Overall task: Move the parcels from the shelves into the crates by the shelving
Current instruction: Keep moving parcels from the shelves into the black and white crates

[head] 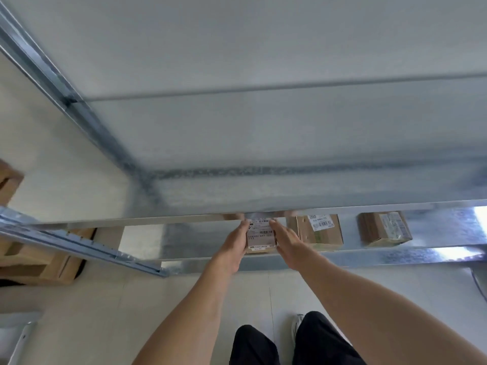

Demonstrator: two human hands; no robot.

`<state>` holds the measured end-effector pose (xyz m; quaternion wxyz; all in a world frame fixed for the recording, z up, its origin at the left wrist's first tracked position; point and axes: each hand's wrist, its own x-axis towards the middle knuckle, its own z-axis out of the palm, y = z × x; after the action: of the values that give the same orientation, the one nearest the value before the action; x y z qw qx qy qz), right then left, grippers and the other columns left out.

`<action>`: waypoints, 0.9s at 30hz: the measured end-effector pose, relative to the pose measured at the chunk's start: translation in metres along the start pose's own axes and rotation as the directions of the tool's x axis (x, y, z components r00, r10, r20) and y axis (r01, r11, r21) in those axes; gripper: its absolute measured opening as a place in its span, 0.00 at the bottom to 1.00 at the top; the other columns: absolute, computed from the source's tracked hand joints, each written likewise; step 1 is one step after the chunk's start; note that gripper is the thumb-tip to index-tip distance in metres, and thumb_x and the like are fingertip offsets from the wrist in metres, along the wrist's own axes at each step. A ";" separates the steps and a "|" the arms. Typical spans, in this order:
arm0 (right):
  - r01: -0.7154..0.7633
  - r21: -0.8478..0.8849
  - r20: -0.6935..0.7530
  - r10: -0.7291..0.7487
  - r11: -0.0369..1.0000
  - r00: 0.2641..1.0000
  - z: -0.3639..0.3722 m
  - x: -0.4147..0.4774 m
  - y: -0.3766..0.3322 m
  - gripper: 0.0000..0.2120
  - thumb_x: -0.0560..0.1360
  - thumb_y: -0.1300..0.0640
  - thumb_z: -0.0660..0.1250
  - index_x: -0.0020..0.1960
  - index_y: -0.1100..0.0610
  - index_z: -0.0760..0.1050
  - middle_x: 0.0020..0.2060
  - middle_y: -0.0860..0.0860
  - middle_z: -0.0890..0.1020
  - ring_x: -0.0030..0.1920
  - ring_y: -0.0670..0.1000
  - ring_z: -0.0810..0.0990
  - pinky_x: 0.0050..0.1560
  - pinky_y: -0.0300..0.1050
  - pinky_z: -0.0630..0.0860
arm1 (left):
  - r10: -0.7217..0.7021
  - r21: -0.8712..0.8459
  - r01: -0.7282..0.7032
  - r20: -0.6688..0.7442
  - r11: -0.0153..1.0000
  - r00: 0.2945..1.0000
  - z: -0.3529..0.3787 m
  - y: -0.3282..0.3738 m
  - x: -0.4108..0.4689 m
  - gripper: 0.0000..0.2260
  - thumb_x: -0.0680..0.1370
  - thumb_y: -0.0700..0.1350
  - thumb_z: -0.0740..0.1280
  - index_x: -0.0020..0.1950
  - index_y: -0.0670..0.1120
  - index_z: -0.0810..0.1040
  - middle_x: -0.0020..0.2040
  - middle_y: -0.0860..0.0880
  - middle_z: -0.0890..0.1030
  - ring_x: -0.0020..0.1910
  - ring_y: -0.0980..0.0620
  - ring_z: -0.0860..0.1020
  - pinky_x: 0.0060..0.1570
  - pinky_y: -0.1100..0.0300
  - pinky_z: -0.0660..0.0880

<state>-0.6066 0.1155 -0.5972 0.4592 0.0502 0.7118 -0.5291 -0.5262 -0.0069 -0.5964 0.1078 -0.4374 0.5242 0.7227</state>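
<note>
A small brown parcel (261,237) with a white label sits on the lower metal shelf (395,252), partly under the upper shelf's edge. My left hand (235,245) holds its left side, thumb near the label's top corner. My right hand (286,242) lies against its right side with the fingers straight. Two more labelled cardboard parcels stand on the same shelf to the right, one (317,231) close by and one (383,229) farther along.
The broad upper metal shelf (263,127) fills most of the view and hides the back of the lower shelf. Wooden crates (39,259) stand on the floor at the left, beside the shelving's metal rail (79,246). Pale tiled floor lies below, with my legs at the bottom.
</note>
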 end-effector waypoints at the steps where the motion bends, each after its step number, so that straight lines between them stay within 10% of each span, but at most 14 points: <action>1: -0.013 0.012 -0.006 0.013 1.000 1.000 -0.006 -0.015 -0.001 0.15 0.87 0.49 0.54 0.64 0.56 0.73 0.60 0.56 0.78 0.68 0.58 0.72 0.71 0.52 0.65 | -0.013 0.008 0.013 0.003 1.000 1.000 0.007 0.003 -0.015 0.17 0.87 0.55 0.53 0.56 0.52 0.80 0.49 0.55 0.84 0.50 0.62 0.79 0.59 0.60 0.69; 9: -0.010 0.172 -0.133 0.033 0.985 0.991 -0.071 -0.098 0.014 0.20 0.83 0.43 0.58 0.65 0.56 0.75 0.62 0.61 0.80 0.64 0.60 0.78 0.70 0.59 0.72 | -0.057 0.154 0.037 0.127 0.987 0.990 0.087 0.027 -0.107 0.13 0.87 0.48 0.56 0.59 0.48 0.79 0.46 0.50 0.83 0.28 0.65 0.81 0.24 0.70 0.73; 15: 0.062 0.254 -0.231 -0.001 0.965 0.973 -0.147 -0.164 0.029 0.17 0.86 0.49 0.55 0.60 0.59 0.77 0.56 0.61 0.82 0.56 0.57 0.80 0.48 0.45 0.74 | -0.061 0.258 -0.008 0.262 0.966 0.963 0.167 0.021 -0.134 0.15 0.86 0.52 0.58 0.62 0.48 0.82 0.54 0.49 0.86 0.43 0.60 0.84 0.49 0.59 0.78; 20: 0.164 0.326 -0.396 -0.023 0.931 0.918 -0.222 -0.228 0.048 0.16 0.85 0.47 0.59 0.55 0.57 0.80 0.54 0.61 0.84 0.60 0.63 0.81 0.69 0.61 0.73 | -0.041 0.332 -0.110 0.415 0.937 0.909 0.255 0.018 -0.181 0.17 0.86 0.55 0.56 0.64 0.51 0.82 0.54 0.50 0.87 0.55 0.54 0.82 0.68 0.48 0.74; 27: 0.330 0.329 -0.507 -0.130 0.885 0.852 -0.330 -0.343 0.070 0.19 0.86 0.45 0.54 0.60 0.55 0.78 0.54 0.56 0.84 0.58 0.56 0.81 0.64 0.52 0.74 | -0.006 0.435 -0.317 0.597 0.843 0.802 0.379 0.003 -0.263 0.18 0.87 0.56 0.52 0.68 0.57 0.78 0.58 0.53 0.86 0.58 0.56 0.81 0.58 0.53 0.74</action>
<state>-0.5696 0.5519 -0.3979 0.1838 0.1833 0.6773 -0.6884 -0.5682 0.3948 -0.3725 0.3122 -0.1058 0.6752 0.6599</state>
